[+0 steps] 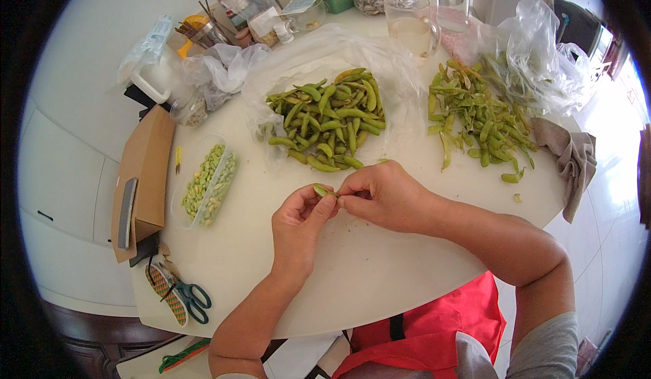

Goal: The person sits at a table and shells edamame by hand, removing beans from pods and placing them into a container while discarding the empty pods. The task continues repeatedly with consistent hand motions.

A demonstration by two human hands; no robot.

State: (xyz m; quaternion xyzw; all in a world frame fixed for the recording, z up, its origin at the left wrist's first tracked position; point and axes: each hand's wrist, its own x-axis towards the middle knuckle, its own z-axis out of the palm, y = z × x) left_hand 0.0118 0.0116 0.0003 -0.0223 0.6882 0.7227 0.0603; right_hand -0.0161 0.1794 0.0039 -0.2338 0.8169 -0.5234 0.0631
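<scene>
Over the white table (376,267), my left hand (301,218) holds a green soybean pod (322,190) between thumb and fingers. The fingertips of my right hand (389,198) pinch the pod's right end. Beyond my hands, a heap of plump soybean pods (330,119) lies on a clear plastic bag (402,89). To the left, shelled green beans (201,180) fill a clear plastic container (224,175); its inner layout is hard to tell. A pile of flatter pods, seemingly emptied husks (483,114), lies at the right.
Dark-handled scissors (196,297) and a cardboard box (147,165) are at the left. A glass mug (413,28) and a glass jar (452,2) stand at the back. A brown cloth (569,160) hangs over the right edge, near a plastic bag (534,58).
</scene>
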